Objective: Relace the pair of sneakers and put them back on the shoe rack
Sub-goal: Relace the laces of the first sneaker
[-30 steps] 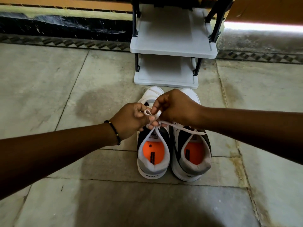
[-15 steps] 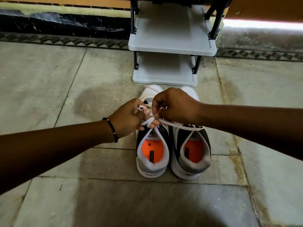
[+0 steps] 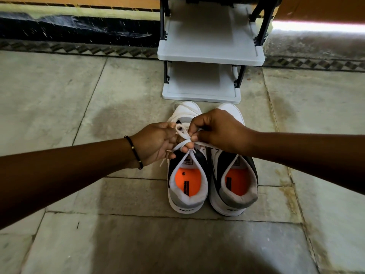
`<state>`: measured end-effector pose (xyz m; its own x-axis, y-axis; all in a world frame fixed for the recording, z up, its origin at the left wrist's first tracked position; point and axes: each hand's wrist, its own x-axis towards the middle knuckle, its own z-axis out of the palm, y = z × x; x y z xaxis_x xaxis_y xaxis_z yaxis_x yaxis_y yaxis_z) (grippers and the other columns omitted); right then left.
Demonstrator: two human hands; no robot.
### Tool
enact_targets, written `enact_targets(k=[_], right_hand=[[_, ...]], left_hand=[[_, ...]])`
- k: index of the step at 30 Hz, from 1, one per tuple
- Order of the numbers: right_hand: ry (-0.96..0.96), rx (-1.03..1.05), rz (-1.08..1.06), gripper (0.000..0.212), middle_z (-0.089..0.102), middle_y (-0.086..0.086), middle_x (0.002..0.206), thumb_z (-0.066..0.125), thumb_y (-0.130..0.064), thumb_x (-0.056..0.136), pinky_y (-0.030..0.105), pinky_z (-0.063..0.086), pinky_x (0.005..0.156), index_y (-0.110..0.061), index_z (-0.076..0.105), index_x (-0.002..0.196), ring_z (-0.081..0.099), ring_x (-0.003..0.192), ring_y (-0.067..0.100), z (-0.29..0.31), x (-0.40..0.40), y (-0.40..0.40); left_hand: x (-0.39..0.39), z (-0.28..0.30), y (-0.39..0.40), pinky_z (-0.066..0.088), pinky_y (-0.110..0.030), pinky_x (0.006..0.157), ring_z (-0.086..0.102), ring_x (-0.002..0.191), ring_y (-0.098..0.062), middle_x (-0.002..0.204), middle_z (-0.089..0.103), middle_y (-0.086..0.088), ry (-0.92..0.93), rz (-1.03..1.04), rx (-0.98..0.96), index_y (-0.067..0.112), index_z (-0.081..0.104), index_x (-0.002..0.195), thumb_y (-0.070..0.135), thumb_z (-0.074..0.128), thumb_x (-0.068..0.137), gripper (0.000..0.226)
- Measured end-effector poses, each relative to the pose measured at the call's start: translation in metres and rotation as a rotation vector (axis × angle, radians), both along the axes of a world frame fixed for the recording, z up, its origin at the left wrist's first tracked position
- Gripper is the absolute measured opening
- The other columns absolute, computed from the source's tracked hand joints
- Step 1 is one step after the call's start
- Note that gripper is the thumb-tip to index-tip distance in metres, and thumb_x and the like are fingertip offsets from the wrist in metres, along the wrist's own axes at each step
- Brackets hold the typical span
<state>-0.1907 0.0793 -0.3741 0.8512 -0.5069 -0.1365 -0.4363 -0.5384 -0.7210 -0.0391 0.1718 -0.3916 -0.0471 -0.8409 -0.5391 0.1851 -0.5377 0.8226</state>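
Note:
Two white, grey and black sneakers with orange insoles stand side by side on the floor, the left sneaker point(image 3: 187, 186) and the right sneaker point(image 3: 234, 186), toes toward the shoe rack point(image 3: 209, 56). Above the left sneaker's tongue my left hand point(image 3: 156, 143) pinches a small loop of the white lace point(image 3: 182, 133). My right hand point(image 3: 219, 129) grips the other end of the same lace, which wraps around the loop. The hands hide the sneakers' middle parts.
The grey two-shelf shoe rack with black posts stands just beyond the toes, both shelves bare. A dark wall base point(image 3: 79, 28) and a patterned floor border run behind it. Stone floor tiles point(image 3: 79, 95) surround the shoes.
My hands have drawn slightly apart. The lace loop now stands out between them, and the strand from my right hand is wrapped around it.

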Motion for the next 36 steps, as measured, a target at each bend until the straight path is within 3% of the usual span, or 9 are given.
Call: enact_targets(k=[5,8,11,13,17,19,25,28,36], right_hand=[[-0.031,-0.402,0.292,0.016,0.073,0.005,0.084,0.060,-0.007,0.079,0.023,0.046,0.067,-0.010,0.073,0.088,0.068,0.076,0.020,0.005,0.002,0.002],[-0.030,-0.446,0.312,0.018,0.073,0.007,0.086,0.059,-0.008,0.079,0.028,0.049,0.068,-0.010,0.073,0.090,0.069,0.079,0.026,0.006,0.002,-0.002],[-0.024,-0.452,0.318,0.019,0.073,0.007,0.086,0.058,-0.012,0.080,0.037,0.056,0.066,-0.012,0.073,0.091,0.069,0.079,0.027,0.004,-0.002,-0.004],[-0.002,-0.482,0.357,0.021,0.073,0.006,0.086,0.056,-0.016,0.081,0.038,0.055,0.064,-0.014,0.072,0.093,0.068,0.080,0.027,0.005,-0.004,-0.004],[0.073,-0.694,0.487,0.015,0.069,0.003,0.080,0.061,-0.014,0.078,0.026,0.043,0.053,-0.018,0.070,0.091,0.067,0.078,0.026,0.007,-0.005,-0.006],[0.102,-0.744,0.495,0.012,0.068,0.002,0.078,0.063,-0.013,0.078,0.025,0.035,0.052,-0.017,0.069,0.087,0.067,0.075,0.026,0.008,-0.005,-0.007],[0.169,-0.637,0.397,0.020,0.069,0.004,0.096,0.051,-0.023,0.089,0.035,0.047,0.068,-0.017,0.068,0.098,0.063,0.092,0.027,0.003,0.000,-0.004],[0.168,-0.592,0.346,0.019,0.072,0.006,0.093,0.054,-0.023,0.087,0.036,0.050,0.071,-0.017,0.070,0.096,0.064,0.087,0.027,0.002,0.002,-0.003],[0.197,-0.299,0.138,0.013,0.070,0.012,0.077,0.065,-0.016,0.078,0.027,0.036,0.059,-0.005,0.071,0.082,0.052,0.065,0.017,0.009,0.013,0.002]], left_hand=[[-0.003,0.000,-0.009,0.033,-0.020,0.046,0.055,0.046,-0.006,0.048,0.064,0.003,-0.142,-0.016,-0.043,0.017,0.051,0.080,0.030,0.024,0.098,0.035],[-0.004,-0.004,-0.011,0.032,-0.017,0.042,0.051,0.042,-0.002,0.045,0.061,0.005,-0.176,-0.042,-0.066,0.017,0.043,0.073,0.011,0.032,0.096,0.026],[-0.002,-0.008,-0.008,0.036,-0.014,0.042,0.056,0.051,-0.002,0.059,0.065,0.005,-0.196,-0.067,-0.106,0.021,0.043,0.083,0.003,0.038,0.093,0.021],[0.000,-0.010,-0.006,0.038,-0.013,0.044,0.053,0.058,-0.007,0.074,0.062,-0.002,-0.260,-0.118,-0.149,0.021,0.043,0.089,0.004,0.045,0.091,0.018],[0.000,-0.006,-0.004,0.042,-0.009,0.046,0.056,0.046,0.001,0.074,0.057,-0.009,-0.258,-0.101,-0.204,0.016,0.041,0.089,-0.006,0.051,0.084,0.024],[-0.002,-0.006,-0.002,0.049,-0.010,0.054,0.063,0.054,0.001,0.074,0.060,-0.011,-0.219,-0.072,-0.227,0.015,0.040,0.085,-0.011,0.054,0.080,0.030],[-0.015,-0.009,0.006,0.054,-0.025,0.073,0.066,0.074,-0.017,0.076,0.067,-0.009,-0.381,0.066,-0.259,0.019,0.042,0.078,-0.004,0.067,0.074,0.034],[-0.022,-0.009,0.009,0.051,-0.033,0.079,0.064,0.079,-0.027,0.076,0.066,-0.012,-0.472,0.133,-0.292,0.021,0.041,0.075,-0.005,0.068,0.072,0.037],[-0.018,-0.013,0.006,0.047,-0.022,0.067,0.058,0.066,-0.011,0.072,0.062,-0.002,-0.620,0.073,-0.363,0.024,0.046,0.082,0.001,0.070,0.071,0.034]])
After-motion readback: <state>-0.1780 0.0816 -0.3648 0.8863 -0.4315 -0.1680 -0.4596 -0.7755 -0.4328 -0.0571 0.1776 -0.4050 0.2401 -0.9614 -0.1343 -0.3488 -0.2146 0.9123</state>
